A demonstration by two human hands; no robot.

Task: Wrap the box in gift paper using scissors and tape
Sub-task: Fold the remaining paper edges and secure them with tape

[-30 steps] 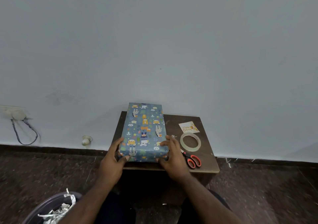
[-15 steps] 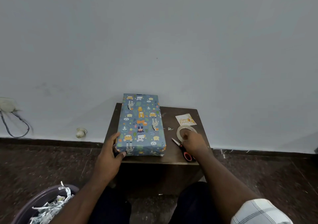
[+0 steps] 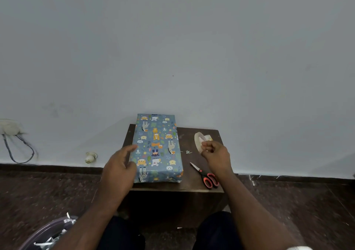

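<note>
Wrapped box (image 3: 157,148) lying on the left part of a small table (image 3: 192,184), left hand (image 3: 120,168) loose-fingered at its near left edge, right hand (image 3: 216,156) lifted to the right pinching a tape roll (image 3: 197,141), scissors (image 3: 206,175) near the right wrist.

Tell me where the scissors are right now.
In the head view the scissors lie on the small table, at its near right corner, between the wrapped box and the right hand's wrist.
</note>
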